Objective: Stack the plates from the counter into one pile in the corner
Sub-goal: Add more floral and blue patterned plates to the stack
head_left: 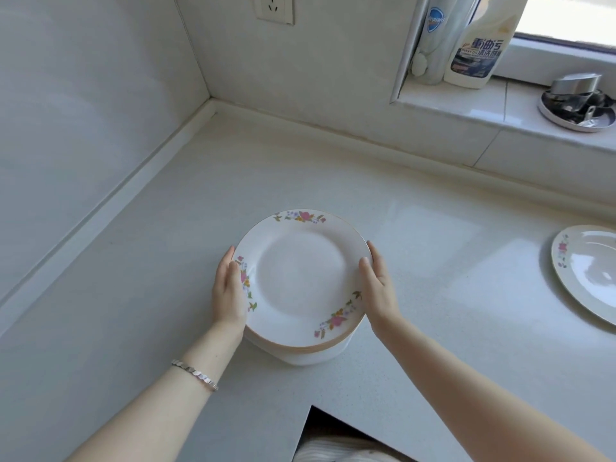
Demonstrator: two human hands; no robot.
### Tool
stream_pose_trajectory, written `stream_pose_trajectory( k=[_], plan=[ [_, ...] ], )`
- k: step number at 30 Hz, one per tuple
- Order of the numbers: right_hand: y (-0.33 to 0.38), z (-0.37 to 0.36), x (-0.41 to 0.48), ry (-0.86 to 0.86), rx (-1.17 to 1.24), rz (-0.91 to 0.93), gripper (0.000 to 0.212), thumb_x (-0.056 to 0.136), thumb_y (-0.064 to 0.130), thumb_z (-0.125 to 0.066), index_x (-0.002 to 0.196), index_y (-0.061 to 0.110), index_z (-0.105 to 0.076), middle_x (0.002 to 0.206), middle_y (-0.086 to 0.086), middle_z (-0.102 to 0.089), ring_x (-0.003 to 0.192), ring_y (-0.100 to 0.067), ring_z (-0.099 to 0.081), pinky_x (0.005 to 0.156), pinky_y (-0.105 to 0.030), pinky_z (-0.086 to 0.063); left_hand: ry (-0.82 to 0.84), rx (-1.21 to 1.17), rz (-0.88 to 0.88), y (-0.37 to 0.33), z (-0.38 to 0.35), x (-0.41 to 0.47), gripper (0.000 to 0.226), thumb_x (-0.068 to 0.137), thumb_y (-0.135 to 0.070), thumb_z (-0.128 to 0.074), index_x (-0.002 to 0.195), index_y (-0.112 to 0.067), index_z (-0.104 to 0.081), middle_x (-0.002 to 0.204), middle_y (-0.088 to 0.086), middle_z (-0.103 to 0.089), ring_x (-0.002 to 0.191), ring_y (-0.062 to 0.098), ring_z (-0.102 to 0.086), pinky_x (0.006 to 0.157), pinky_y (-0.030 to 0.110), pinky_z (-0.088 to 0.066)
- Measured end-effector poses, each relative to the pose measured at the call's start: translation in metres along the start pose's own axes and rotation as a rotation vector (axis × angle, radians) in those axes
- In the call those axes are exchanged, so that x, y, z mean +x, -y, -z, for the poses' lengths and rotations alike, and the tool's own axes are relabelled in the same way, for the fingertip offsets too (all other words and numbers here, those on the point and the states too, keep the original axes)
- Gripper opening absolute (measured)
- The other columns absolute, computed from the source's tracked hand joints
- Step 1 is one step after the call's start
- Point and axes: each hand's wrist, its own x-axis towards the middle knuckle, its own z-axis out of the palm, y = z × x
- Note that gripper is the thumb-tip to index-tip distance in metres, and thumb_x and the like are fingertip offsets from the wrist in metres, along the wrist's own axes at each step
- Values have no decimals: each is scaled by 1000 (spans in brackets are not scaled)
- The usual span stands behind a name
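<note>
A: Porcelain, white and glazed, with flower sprays and a gilt edge, is what the pile of plates (301,281) is made of. How is it expected to handle?

B: Weight is to be expected, since several plates are stacked. Stiffness and brittleness are assumed, and the glaze is likely slippery. A rim could be chipped by a knock against the wall (83,111).

A: Where is the pile found?

B: It is seen near the middle of the worktop (433,261), well apart from the corner (213,106) at the far left. Whether it rests there or is lifted just clear cannot be told.

A: How is it held?

B: It is clasped at opposite sides. By the left hand (230,295) the thumb is laid on the top plate's rim, and the fingers (229,258) are kept close together along the outer edge. The same is done by the right hand (380,288).

A: Is that hold judged sound?

B: Opposite sides are well chosen, but the lowest plate should be supported from beneath, so that nothing slides.

A: What is left?

B: A single plate (590,275) is seen lying flat at the worktop's right edge, not yet stacked.
</note>
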Motion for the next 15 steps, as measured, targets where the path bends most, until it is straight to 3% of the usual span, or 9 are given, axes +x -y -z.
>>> stream_pose_trajectory(
  k=[2,3,4,6,8,10,12,15],
  plan=[
    [1,7,1,56,-3,-22,44,99,33,-32,142,26,-32,142,11,-39,131,-6,-36,111,-27,-27,5,212,-33,-7,1,-6,41,99,-29,-31,139,-25,-38,130,-5,-51,100,12,-57,61,9,-47],
    [1,13,1,80,-19,-35,42,98,36,-32,139,27,-38,138,11,-43,127,-5,-39,108,-26,-29,-28,364,-100,-12,1,-9,43,98,-26,-35,140,-17,-37,135,2,-50,110,21,-54,76,19,-49],
    [2,19,2,92,-23,-48,39,98,38,-32,133,27,-45,133,10,-49,122,-7,-44,105,-27,-33,-86,520,-232,-19,1,-14,44,96,-21,-40,138,-8,-38,137,11,-49,116,29,-51,91,31,-46],
    [4,38,2,80,7,-83,34,98,38,-31,116,21,-55,120,0,-60,110,-13,-55,99,-33,-42,-98,666,-561,-34,-10,-24,39,90,-9,-48,127,4,-48,133,22,-50,121,37,-49,104,42,-34],
    [3,64,-1,69,22,-144,37,99,39,-29,103,19,-59,101,-5,-69,96,-18,-65,90,-35,-48,53,603,-667,-51,-28,-37,28,87,-5,-46,112,1,-59,123,16,-57,118,30,-51,104,23,-32],
    [0,99,-7,70,5,-196,41,98,41,-28,96,20,-63,85,-3,-74,84,-16,-69,84,-34,-52,257,477,-614,-64,-56,-54,23,90,-4,-45,102,-16,-62,107,-3,-64,102,11,-56,87,-2,-31],
    [-6,140,-15,27,-21,-240,38,97,40,-33,94,19,-64,80,-1,-74,80,-16,-70,82,-34,-53,442,436,-583,-71,-95,-76,30,90,-7,-46,88,-35,-57,89,-19,-65,87,-2,-60,75,-5,-36],
    [-14,211,-28,-90,-80,-288,26,95,30,-44,98,14,-63,82,-2,-72,79,-16,-69,84,-34,-51,706,434,-515,-68,-162,-109,38,90,-8,-46,76,-42,-53,79,-20,-64,82,-4,-63,72,5,-43]
  ],
)
